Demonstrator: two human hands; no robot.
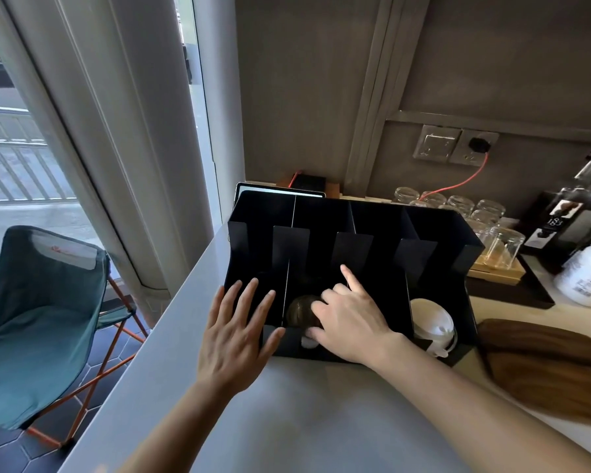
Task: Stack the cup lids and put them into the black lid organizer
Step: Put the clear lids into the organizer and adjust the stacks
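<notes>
Hands meet low in the frame's centre: the left hand (234,331) lies spread and empty on the black lid organizer (437,230)'s front corner, while the right hand (348,317) presses clear lids (301,310) into the second slot, forefinger raised. White lids (432,322) already fill the rightmost slot. No loose lids show on the counter (321,421), so the job looks nearly finished.

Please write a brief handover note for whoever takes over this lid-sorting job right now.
Left hand: open, fingers spread, resting on the black lid organizer at its front left corner.
Right hand: inside the second slot from the left, pressing on a dark lid stack; grip unclear.
Done: white lids sit in the rightmost slot.
Left: release the dark stack. No loose lids visible on the counter.
</notes>
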